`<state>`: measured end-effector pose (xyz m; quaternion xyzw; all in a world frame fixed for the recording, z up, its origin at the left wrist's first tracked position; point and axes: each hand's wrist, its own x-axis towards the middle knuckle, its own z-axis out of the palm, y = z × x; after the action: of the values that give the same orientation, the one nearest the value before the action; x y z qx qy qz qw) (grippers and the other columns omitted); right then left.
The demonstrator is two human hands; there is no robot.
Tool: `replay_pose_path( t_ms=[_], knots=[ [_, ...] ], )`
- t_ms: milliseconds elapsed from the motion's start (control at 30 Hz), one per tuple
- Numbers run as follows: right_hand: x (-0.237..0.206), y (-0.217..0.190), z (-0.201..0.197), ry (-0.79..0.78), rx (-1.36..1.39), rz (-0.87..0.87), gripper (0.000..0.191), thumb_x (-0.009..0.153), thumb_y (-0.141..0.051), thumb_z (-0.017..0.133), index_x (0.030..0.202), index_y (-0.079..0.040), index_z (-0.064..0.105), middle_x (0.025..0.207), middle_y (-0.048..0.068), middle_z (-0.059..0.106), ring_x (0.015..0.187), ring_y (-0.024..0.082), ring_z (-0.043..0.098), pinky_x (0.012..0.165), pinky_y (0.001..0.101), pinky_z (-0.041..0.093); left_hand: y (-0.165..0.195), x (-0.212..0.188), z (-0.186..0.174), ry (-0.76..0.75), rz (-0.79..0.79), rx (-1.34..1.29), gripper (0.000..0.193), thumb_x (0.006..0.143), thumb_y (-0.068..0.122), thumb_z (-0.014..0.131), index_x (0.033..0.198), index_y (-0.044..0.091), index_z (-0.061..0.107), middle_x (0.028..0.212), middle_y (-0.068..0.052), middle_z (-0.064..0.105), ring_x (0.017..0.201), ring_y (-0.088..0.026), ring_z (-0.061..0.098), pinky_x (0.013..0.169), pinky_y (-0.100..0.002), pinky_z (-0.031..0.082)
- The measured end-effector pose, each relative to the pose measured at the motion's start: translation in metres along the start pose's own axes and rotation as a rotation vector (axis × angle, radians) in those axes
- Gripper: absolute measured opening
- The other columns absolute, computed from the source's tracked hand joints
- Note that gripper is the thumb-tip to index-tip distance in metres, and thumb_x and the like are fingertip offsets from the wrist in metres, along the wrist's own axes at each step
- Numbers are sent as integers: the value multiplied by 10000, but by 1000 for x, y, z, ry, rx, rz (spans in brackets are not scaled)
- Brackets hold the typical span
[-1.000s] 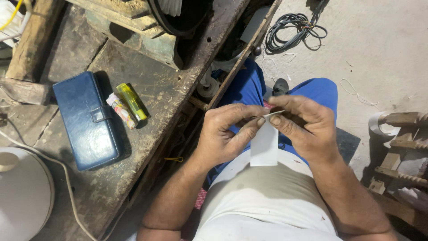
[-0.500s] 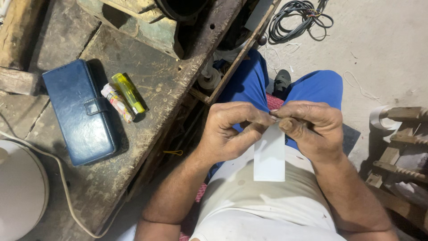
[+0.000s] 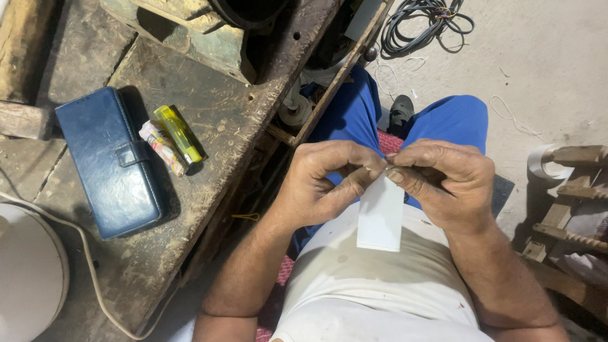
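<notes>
Right of centre in the frame, both hands are meeting over the person's lap, fingertips pressed together at the top edge of a white paper slip (image 3: 380,218). The left hand (image 3: 323,187) is pinching that edge between thumb and curled fingers; the right hand (image 3: 446,183) is pinching it from the other side, knuckles raised. The slip is hanging down flat from the pinch, its lower end lying in front of the white shirt (image 3: 380,285). Whether anything small is being held at the pinch point cannot be told.

Filling the left half of the frame, a worn wooden workbench (image 3: 209,126) is carrying a dark blue wallet-style phone case (image 3: 107,161), and just beside it a yellow lighter (image 3: 179,133) is lying against a small wrapped packet (image 3: 161,147). A white cord (image 3: 88,266) is running across the bench's lower left. At the upper right, a coil of dark cable (image 3: 424,22) is resting on the concrete floor (image 3: 544,63).
</notes>
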<state>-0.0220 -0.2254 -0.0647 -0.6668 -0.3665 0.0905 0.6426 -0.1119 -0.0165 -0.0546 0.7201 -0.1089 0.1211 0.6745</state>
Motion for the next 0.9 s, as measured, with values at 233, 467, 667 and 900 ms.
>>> replay_pose_path(
  t_ms=[233, 467, 667, 900],
  knots=[
    [0, 1, 1, 16, 97, 64, 157, 916, 62, 763, 1060, 31, 712, 1031, 130, 748, 892, 99, 731, 719, 195, 611, 3, 3, 3, 49, 59, 113, 153, 936, -23, 675, 1077, 24, 712, 1000, -87, 729, 859, -117, 732, 767, -249, 631],
    [2, -1, 2, 27, -50, 1, 134, 925, 49, 775, 1045, 29, 718, 975, 122, 749, 765, 65, 703, 592, 159, 549, 4, 6, 3, 38, -80, 76, 219, 954, 85, 780, 1153, 13, 723, 980, -86, 777, 791, -104, 746, 693, -237, 610],
    [4, -5, 2, 23, -97, -23, 124, 921, 62, 769, 1028, 28, 718, 941, 106, 746, 721, 50, 674, 520, 134, 491, 0, 5, 3, 44, -38, 81, 183, 972, 75, 770, 1142, 18, 736, 1001, -90, 780, 849, -109, 765, 730, -240, 628],
    [7, -10, 4, 22, -107, -29, 111, 941, 73, 758, 1038, 39, 719, 939, 99, 739, 702, 47, 667, 547, 147, 497, -3, 3, 6, 84, -33, 57, 160, 966, 66, 770, 1120, 25, 754, 947, -90, 779, 775, -99, 737, 677, -240, 603]
  ],
)
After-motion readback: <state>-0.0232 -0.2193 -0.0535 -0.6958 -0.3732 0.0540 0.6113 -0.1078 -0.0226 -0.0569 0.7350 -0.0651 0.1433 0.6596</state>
